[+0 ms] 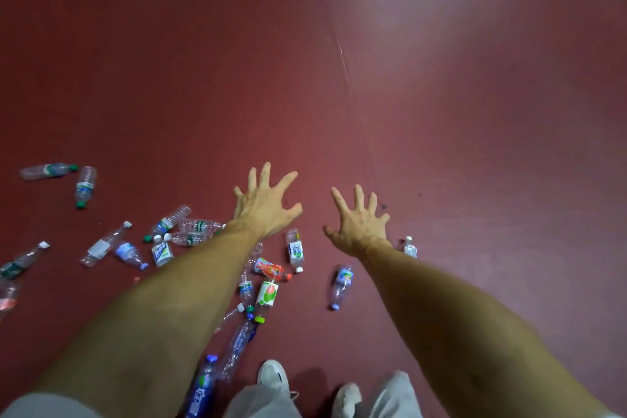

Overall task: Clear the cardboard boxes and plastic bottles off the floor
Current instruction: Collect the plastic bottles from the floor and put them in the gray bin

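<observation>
left hand (pixel 264 204) splayed, empty | right hand (pixel 359 222) same | bottles (pixel 294 249) apparently untouched

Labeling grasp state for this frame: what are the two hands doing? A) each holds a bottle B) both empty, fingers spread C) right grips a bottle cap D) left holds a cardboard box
B: the left hand and right hand are both stretched out over the red floor with fingers spread and nothing in them; the plastic bottles lie on the floor below.

Dark red floor (pixel 169 78), thin seam (pixel 342 54), pale sheen at right
</observation>
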